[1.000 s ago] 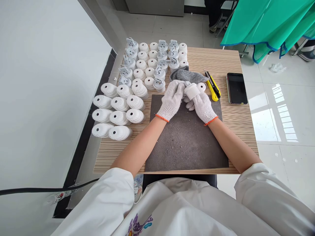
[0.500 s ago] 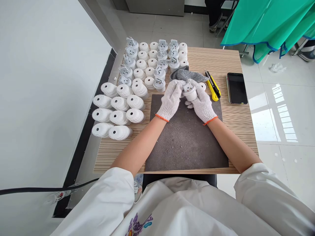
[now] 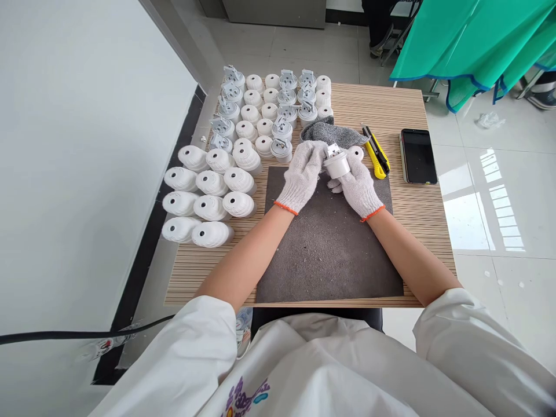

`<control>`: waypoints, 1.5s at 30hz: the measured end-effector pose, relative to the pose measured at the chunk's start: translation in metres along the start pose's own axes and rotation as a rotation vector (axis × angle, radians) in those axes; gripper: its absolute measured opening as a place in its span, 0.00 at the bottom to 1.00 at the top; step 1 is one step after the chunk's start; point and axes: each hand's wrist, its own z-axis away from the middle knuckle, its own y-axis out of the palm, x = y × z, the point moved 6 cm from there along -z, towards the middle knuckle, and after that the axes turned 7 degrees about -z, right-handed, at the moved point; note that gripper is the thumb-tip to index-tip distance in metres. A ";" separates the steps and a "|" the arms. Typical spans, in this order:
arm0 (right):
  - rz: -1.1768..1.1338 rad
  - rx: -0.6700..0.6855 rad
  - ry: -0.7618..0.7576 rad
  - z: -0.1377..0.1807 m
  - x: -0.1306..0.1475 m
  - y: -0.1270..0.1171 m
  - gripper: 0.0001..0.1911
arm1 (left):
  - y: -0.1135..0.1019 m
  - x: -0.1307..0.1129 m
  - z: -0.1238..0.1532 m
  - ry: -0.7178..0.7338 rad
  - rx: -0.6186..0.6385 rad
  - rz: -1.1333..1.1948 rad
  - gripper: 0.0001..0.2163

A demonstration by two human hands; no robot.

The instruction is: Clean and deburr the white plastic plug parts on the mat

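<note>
Between my two gloved hands, above the far part of a dark mat (image 3: pixel 325 243), is a white round plastic fitting (image 3: pixel 337 166) with a raised bracket on top, tilted. My right hand (image 3: pixel 357 182) is closed around its right side and underside. My left hand (image 3: pixel 306 165) has its fingers bent against the fitting's left edge; its fingertips are partly hidden. Just beyond my hands lies a crumpled grey cloth (image 3: pixel 334 133). A white ribbed piece with a centre hole (image 3: pixel 356 153) shows behind my right fingers.
Rows of similar fittings with brackets (image 3: pixel 223 126) and white ribbed pieces (image 3: pixel 249 113) cover the table's back left. Larger ribbed pieces (image 3: pixel 212 234) stand nearer on the left. A yellow utility knife (image 3: pixel 377 153) and a phone (image 3: pixel 418 156) lie right. A white wall (image 3: pixel 87 145) borders the left.
The fitting has turned in my hands, so its bracket is seen more from the side. My right fingers have shifted, uncovering more of the ribbed piece behind them.
</note>
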 end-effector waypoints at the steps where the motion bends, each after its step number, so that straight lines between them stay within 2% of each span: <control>1: 0.004 0.002 0.001 0.000 -0.001 0.000 0.25 | -0.001 -0.001 0.000 -0.008 0.002 0.004 0.15; 6: 0.008 0.001 -0.003 0.001 -0.001 -0.001 0.22 | -0.001 -0.005 0.001 0.004 0.022 0.056 0.13; 13: -0.001 -0.012 0.018 0.000 -0.003 -0.001 0.31 | -0.002 -0.004 -0.002 -0.021 0.042 -0.005 0.12; 19: -0.099 -0.027 0.004 -0.001 0.001 0.000 0.39 | -0.005 -0.009 0.001 -0.009 0.066 0.010 0.11; 25: -0.050 -0.005 0.001 0.003 0.009 0.001 0.41 | -0.002 -0.008 0.001 0.007 0.070 0.009 0.12; 30: -0.061 -0.022 0.002 0.004 0.011 0.001 0.39 | -0.004 -0.010 0.001 0.006 0.025 0.010 0.12; 36: -0.014 -0.018 0.026 0.003 0.008 0.001 0.36 | -0.005 -0.017 0.004 -0.007 0.071 -0.016 0.11; 45: 0.050 0.019 0.009 -0.001 -0.003 -0.001 0.28 | -0.002 -0.007 0.004 0.058 0.073 0.021 0.25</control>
